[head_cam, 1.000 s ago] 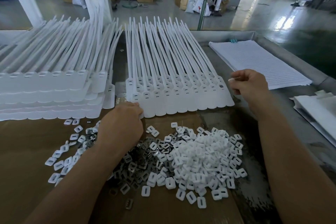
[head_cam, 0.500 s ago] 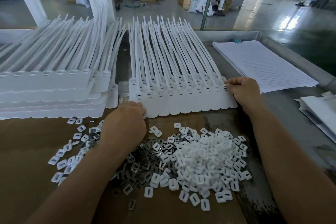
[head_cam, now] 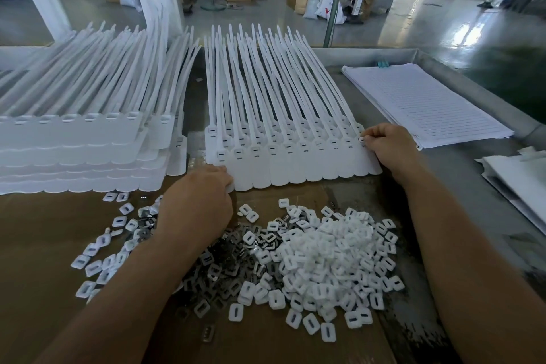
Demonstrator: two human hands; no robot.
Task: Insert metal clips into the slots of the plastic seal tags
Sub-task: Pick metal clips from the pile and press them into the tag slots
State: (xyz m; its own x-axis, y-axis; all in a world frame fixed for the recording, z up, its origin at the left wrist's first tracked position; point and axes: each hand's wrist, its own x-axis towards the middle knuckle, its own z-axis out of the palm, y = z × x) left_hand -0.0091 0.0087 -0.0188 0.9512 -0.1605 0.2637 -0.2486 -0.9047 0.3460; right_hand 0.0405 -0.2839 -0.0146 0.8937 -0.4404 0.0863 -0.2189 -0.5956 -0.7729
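The right hand (head_cam: 390,146) pinches the right edge of the seal tags (head_cam: 295,162), while the left hand (head_cam: 198,201) touches their near-left corner, grip hidden.

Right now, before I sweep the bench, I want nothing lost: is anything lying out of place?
One metal clip lies alone near the front edge of the cardboard, apart from the clip pile. White caps are strewn left of the left hand, away from the main heap. Nothing looks damaged.
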